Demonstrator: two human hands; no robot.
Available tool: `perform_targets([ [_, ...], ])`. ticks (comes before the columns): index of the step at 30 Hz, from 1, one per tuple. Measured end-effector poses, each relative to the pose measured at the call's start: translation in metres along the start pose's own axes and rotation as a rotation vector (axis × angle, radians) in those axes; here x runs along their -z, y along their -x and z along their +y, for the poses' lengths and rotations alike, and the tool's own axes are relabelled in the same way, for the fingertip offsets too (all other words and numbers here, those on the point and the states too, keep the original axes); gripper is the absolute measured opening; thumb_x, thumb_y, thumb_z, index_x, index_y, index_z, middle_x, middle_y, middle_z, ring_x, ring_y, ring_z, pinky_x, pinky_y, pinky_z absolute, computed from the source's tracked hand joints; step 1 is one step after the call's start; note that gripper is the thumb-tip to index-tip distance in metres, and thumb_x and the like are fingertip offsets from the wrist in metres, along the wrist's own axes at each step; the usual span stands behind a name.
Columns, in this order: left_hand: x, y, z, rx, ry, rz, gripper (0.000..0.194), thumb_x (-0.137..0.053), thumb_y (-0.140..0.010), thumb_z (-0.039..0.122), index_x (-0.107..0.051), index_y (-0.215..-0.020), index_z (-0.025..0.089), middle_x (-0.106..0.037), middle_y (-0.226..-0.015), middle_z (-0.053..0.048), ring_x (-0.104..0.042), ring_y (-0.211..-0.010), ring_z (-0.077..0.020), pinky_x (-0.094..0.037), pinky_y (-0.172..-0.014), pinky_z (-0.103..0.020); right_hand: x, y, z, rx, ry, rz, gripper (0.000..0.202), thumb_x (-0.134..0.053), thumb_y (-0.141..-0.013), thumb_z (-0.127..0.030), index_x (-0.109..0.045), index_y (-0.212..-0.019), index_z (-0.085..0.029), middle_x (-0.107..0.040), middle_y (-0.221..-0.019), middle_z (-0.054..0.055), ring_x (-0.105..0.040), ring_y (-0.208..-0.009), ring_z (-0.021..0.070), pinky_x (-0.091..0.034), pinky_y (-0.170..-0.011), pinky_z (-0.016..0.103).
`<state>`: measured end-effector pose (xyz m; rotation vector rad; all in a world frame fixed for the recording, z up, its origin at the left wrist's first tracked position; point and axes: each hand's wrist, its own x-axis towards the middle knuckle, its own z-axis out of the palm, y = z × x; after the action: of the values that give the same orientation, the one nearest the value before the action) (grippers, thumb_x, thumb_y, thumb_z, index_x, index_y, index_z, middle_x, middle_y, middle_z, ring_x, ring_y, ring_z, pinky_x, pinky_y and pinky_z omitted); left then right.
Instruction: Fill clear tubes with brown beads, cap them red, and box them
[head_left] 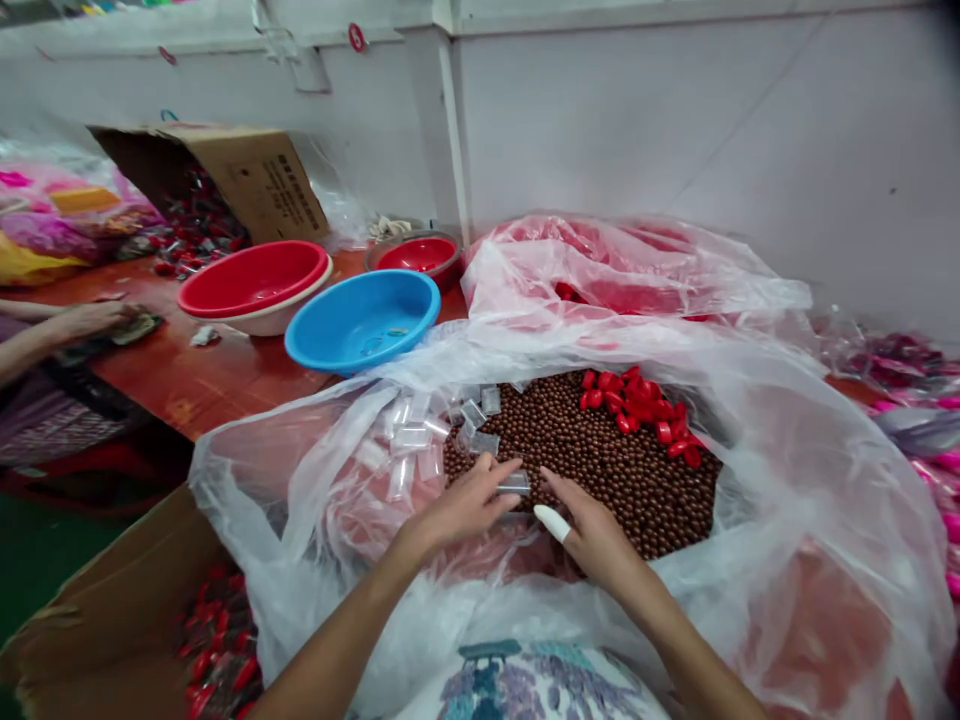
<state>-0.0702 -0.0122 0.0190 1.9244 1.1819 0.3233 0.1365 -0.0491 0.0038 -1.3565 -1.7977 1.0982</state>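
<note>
My left hand [472,500] holds a small clear plastic container [514,483] between thumb and fingers, over the near-left edge of a heap of brown beads [600,460]. Just right of it, my right hand [589,525] has its fingers apart with nothing between them; one finger wears a white cover [553,522]. More clear containers [411,438] lie on the plastic sheet left of the beads. Red caps [637,398] sit on the far right part of the heap.
A blue basin [364,320], a red basin [255,278] and a tilted cardboard box [262,185] stand at the back left. Another person's hand [97,318] is at far left. A carton [112,610] with red-capped pieces stands lower left. Plastic-covered red items [600,265] lie behind the beads.
</note>
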Motion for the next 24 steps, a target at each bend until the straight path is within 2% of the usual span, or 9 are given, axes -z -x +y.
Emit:
perform_targets([
  [3, -0.012, 0.003, 0.011, 0.005, 0.146, -0.051, 0.052, -0.040, -0.087, 0.041, -0.035, -0.137, 0.025, -0.047, -0.120, -0.009, -0.044, -0.114, -0.0218, -0.031, -0.100, -0.035, -0.012, 0.002, 0.006, 0.001, -0.142, 0.020, 0.037, -0.050, -0.079, -0.018, -0.060, -0.113, -0.026, -0.064, -0.108, 0.005, -0.057, -0.101, 0.0204, -0.043, -0.090, 0.033],
  [7, -0.025, 0.001, 0.019, 0.129, 0.278, -0.066, 0.057, -0.045, -0.085, 0.045, -0.035, -0.137, 0.023, -0.039, -0.137, -0.009, -0.031, -0.128, -0.0247, -0.022, -0.106, -0.037, -0.019, 0.005, 0.010, -0.067, -0.279, 0.120, 0.028, -0.051, -0.078, -0.017, -0.065, -0.102, -0.024, -0.066, -0.103, 0.004, -0.059, -0.096, 0.0197, -0.044, -0.087, 0.033],
  [9, -0.027, -0.003, 0.019, 0.129, 0.332, -0.046, 0.054, -0.045, -0.085, 0.043, -0.040, -0.134, 0.023, -0.043, -0.134, -0.008, -0.037, -0.124, -0.0233, -0.025, -0.105, -0.035, -0.016, 0.006, 0.012, -0.101, -0.316, 0.131, 0.026, -0.052, -0.079, -0.021, -0.065, -0.101, -0.024, -0.066, -0.103, 0.004, -0.060, -0.095, 0.0196, -0.045, -0.086, 0.033],
  [12, -0.028, -0.009, 0.013, 0.103, 0.335, 0.005, 0.048, -0.051, -0.082, 0.038, -0.050, -0.127, 0.021, -0.056, -0.115, -0.007, -0.053, -0.103, -0.0202, -0.038, -0.093, -0.031, -0.005, 0.007, 0.016, -0.115, -0.280, 0.078, 0.030, -0.051, -0.079, -0.021, -0.063, -0.106, -0.024, -0.067, -0.101, 0.003, -0.060, -0.093, 0.0190, -0.046, -0.085, 0.032],
  [14, -0.026, -0.013, 0.005, 0.138, 0.244, 0.075, 0.043, -0.054, -0.079, 0.035, -0.058, -0.119, 0.019, -0.061, -0.107, -0.008, -0.056, -0.095, -0.0210, -0.040, -0.088, -0.031, 0.010, 0.005, 0.023, -0.112, -0.168, 0.090, 0.034, -0.049, -0.080, -0.020, -0.060, -0.111, -0.025, -0.067, -0.101, 0.002, -0.061, -0.092, 0.0184, -0.046, -0.086, 0.033],
  [17, -0.023, -0.021, -0.008, 0.193, 0.087, 0.121, 0.034, -0.054, -0.077, 0.031, -0.067, -0.106, 0.021, -0.065, -0.100, -0.007, -0.057, -0.092, -0.0230, -0.039, -0.085, -0.031, 0.050, -0.001, 0.037, -0.083, 0.130, 0.196, 0.034, -0.045, -0.080, -0.017, -0.060, -0.110, -0.025, -0.063, -0.109, 0.003, -0.058, -0.099, 0.0188, -0.042, -0.092, 0.035],
  [19, -0.021, -0.027, -0.012, 0.215, 0.009, 0.102, 0.031, -0.055, -0.074, 0.028, -0.069, -0.101, 0.022, -0.067, -0.094, -0.005, -0.058, -0.087, -0.0226, -0.039, -0.080, -0.030, 0.081, -0.008, 0.049, -0.090, 0.399, 0.209, 0.035, -0.046, -0.076, -0.012, -0.062, -0.106, -0.023, -0.062, -0.107, 0.005, -0.056, -0.101, 0.0204, -0.040, -0.094, 0.035],
  [21, -0.021, -0.035, -0.011, 0.233, -0.032, 0.070, 0.030, -0.056, -0.071, 0.025, -0.071, -0.097, 0.021, -0.068, -0.089, -0.004, -0.058, -0.082, -0.0209, -0.039, -0.076, -0.028, 0.107, -0.015, 0.061, -0.177, 0.673, 0.238, 0.041, -0.045, -0.072, -0.007, -0.062, -0.108, -0.020, -0.060, -0.107, 0.008, -0.055, -0.102, 0.0226, -0.040, -0.092, 0.036],
  [24, -0.025, -0.052, -0.006, 0.246, -0.014, 0.017, 0.030, -0.057, -0.067, 0.019, -0.072, -0.092, 0.018, -0.070, -0.083, -0.003, -0.058, -0.073, -0.0178, -0.038, -0.070, -0.025, 0.128, -0.027, 0.076, -0.199, 0.808, 0.242, 0.051, -0.043, -0.070, -0.002, -0.056, -0.118, -0.014, -0.056, -0.116, 0.013, -0.051, -0.108, 0.0250, -0.038, -0.094, 0.037],
])
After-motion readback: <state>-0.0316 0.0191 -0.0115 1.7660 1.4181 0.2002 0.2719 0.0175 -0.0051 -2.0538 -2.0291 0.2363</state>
